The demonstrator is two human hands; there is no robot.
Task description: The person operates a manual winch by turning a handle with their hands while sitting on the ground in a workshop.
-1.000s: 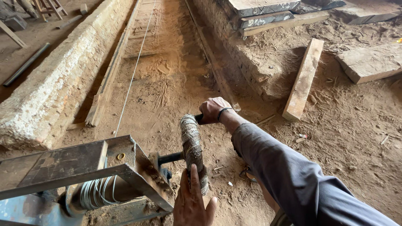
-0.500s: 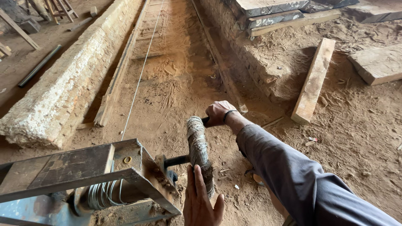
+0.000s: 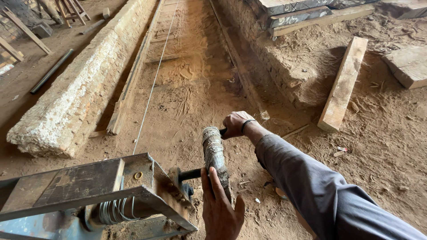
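2 hands work a crank (image 3: 215, 153) at the near end of a long sandy trench (image 3: 187, 84). The crank is a thick, crusted arm that stands nearly upright just right of a rusty steel frame (image 3: 89, 186), joined to it by a short dark shaft (image 3: 191, 174). The right hand (image 3: 234, 124) is at the top of the crank, its fingers (image 3: 227, 132) clamped around a dark handle that sticks out sideways there; a dark band sits on the wrist, and a grey sleeve (image 3: 320, 191) runs back toward the lower right corner. The left hand (image 3: 220, 209) comes up from the bottom edge and lies against the lower part of the crank, fingers (image 3: 212, 180) together and stretched flat along it, thumb set off to the right; whether they wrap around it I cannot tell.

Under the frame sits a drum wound with wire coils (image 3: 113, 211). 1 thin wire (image 3: 155, 78) runs taut from the frame straight up the trench, well into the distance. Left of the trench lies a long, rough concrete beam (image 3: 80, 93), with a dark pipe (image 3: 51, 71) on the ground beyond it. Right of the trench, on the raised dirt floor, a wooden plank (image 3: 343, 84) lies slanted, well apart from the hands, and flat slabs (image 3: 407, 66) sit near the right edge.
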